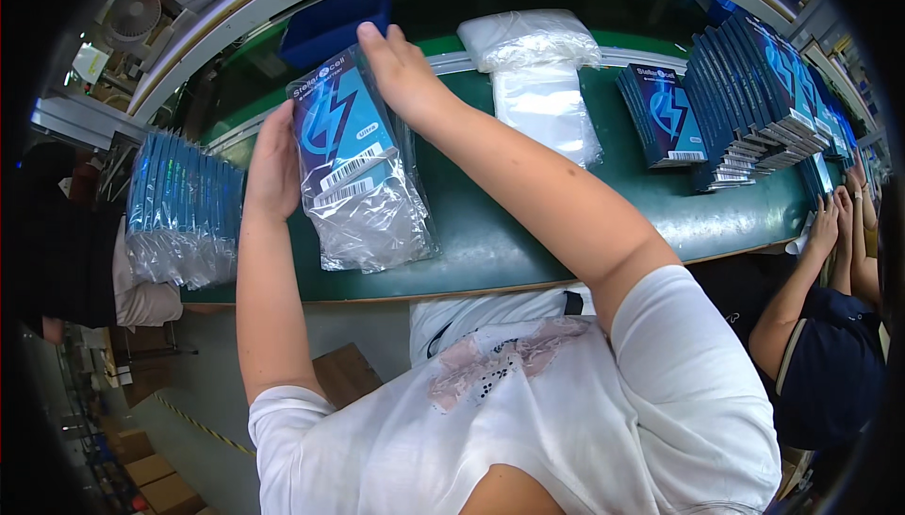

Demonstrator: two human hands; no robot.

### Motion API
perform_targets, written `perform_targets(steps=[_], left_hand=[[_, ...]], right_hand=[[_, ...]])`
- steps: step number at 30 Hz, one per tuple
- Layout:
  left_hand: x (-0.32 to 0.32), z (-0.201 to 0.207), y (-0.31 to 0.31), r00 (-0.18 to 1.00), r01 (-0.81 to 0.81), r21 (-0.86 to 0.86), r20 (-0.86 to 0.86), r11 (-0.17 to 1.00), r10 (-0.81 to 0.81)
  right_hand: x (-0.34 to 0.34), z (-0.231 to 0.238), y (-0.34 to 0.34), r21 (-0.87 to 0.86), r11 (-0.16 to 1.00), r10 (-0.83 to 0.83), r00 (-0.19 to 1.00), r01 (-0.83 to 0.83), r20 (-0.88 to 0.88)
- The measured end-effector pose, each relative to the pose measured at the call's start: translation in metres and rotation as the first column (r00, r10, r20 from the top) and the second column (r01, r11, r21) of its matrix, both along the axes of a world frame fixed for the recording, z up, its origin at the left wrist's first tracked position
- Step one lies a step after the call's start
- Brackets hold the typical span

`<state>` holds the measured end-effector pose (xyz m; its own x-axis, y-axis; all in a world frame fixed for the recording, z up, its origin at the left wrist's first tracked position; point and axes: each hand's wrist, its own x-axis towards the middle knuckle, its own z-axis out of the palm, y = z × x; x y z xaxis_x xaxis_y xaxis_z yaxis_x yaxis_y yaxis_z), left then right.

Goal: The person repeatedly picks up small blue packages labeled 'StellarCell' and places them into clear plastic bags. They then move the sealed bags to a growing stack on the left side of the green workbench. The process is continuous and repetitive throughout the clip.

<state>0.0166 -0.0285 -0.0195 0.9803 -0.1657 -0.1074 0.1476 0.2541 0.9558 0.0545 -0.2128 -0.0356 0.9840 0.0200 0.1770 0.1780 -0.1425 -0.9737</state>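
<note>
Between my two hands stands a small pile of flat blue boxes [341, 128] in clear plastic bags, printed with a lightning-bolt design and barcodes. My left hand [273, 164] presses along the pile's left side, its fingers partly hidden behind the edge. On the opposite side, my right hand [403, 79] bears against the upper right edge with fingers pointing away from me. The loose, crinkled bag ends [368, 223] hang toward me over the green table. To the left, a row of bagged blue boxes [184, 196] stands on edge.
Clear empty bags [542, 105] lie in a stack on the green table [490, 232]. Unbagged blue boxes [745, 100] stand in rows at the right. A dark blue bin [337, 23] sits at the back. Another person's hands [830, 218] work at the far right.
</note>
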Motion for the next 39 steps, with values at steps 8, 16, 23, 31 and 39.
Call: perform_targets(steps=[8, 16, 23, 31, 39], left_hand=[[-0.015, 0.002, 0.008, 0.936, 0.179, -0.199, -0.267, 0.963, -0.229], [-0.019, 0.016, 0.004, 0.969, -0.007, -0.177, -0.246, 0.984, -0.038], [0.000, 0.020, 0.037, 0.971, -0.076, -0.114, -0.232, 0.991, 0.048], [-0.004, 0.024, 0.052, 0.955, -0.065, 0.073, -0.284, 0.995, 0.083], [-0.078, 0.064, -0.050, 0.364, -0.763, 0.263, 0.930, 0.591, 0.056]], right_hand=[[-0.055, -0.016, 0.001, 0.508, 0.843, 0.432, 0.787, -0.179, -0.440], [-0.068, 0.003, 0.046, 0.302, 0.952, 0.224, 0.789, -0.051, -0.572], [-0.042, 0.002, 0.070, 0.285, 0.945, 0.295, 0.790, -0.159, -0.537], [-0.071, 0.018, -0.060, 0.070, 0.965, 0.260, 0.945, -0.251, -0.199], [-0.082, -0.018, -0.261, -0.863, 0.215, -0.309, 0.870, 0.456, 0.383]])
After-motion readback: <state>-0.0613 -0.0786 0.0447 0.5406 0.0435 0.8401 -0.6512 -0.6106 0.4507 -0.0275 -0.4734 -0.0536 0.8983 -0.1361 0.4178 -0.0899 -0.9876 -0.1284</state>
